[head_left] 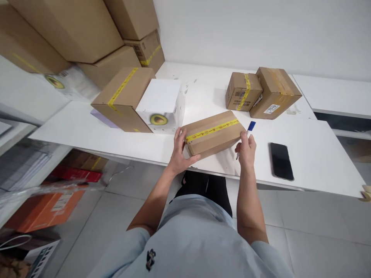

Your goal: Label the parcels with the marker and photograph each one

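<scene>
Large cardboard cartons (72,31) lean in a stack well to the left of a worker's left fingers, their uneven seating a possible cause of a slide onto the white tabletop (203,88). Closer to those fingers, just beyond them, sits an avocado-print box (159,96), near enough that a wide swing of the held parcel could knock it. The left hand (179,157) is clamped on one end of the yellow-taped parcel (213,143), thumb low on the near side, fingers over the end; from where I stand, I cannot tell whether its underside touches the table. Held between both hands at the front edge, it could slip floorward if that grip loosened. The right hand (246,150) has its fingers closed around a blue-ended marker (251,126) while steadying the parcel's other end, a divided hold that might let the corner go. The marker's dark lower tip, apparently bare, hangs below the fingers and could streak cardboard, skin or tabletop. Right of those fingers lies a black smartphone (281,161), open to a bump from a careless elbow or parcel corner.
</scene>
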{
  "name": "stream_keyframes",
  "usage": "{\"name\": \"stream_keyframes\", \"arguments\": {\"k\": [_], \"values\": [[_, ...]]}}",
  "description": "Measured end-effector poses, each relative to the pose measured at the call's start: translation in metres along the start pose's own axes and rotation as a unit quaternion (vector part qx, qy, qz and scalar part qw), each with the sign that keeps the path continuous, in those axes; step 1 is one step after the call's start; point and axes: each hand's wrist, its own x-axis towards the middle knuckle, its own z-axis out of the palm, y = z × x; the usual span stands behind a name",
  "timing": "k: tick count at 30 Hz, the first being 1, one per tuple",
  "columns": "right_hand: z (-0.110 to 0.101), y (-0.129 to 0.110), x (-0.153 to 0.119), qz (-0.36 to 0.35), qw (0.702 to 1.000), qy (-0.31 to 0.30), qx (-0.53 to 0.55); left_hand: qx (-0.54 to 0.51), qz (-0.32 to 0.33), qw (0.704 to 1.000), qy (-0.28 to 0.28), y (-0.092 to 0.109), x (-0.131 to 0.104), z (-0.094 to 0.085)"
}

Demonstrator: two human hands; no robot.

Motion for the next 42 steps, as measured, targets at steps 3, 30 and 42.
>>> {"name": "stream_keyframes", "arguments": {"k": [3, 30, 42], "values": [[-0.011, -0.002, -0.016, 0.008, 1.0, 0.009, 0.006, -0.041, -0.026, 0.999, -0.019, 0.003, 0.003, -0.002], [-0.021, 0.0, -0.035, 0.0, 0.999, 0.051, 0.007, -0.157, -0.059, 0.984, -0.067, -0.006, 0.005, -0.001], [-0.018, -0.012, -0.029, 0.049, 0.994, 0.091, 0.045, -0.022, -0.03, 0.996, -0.086, -0.019, 0.0, -0.004]]}}
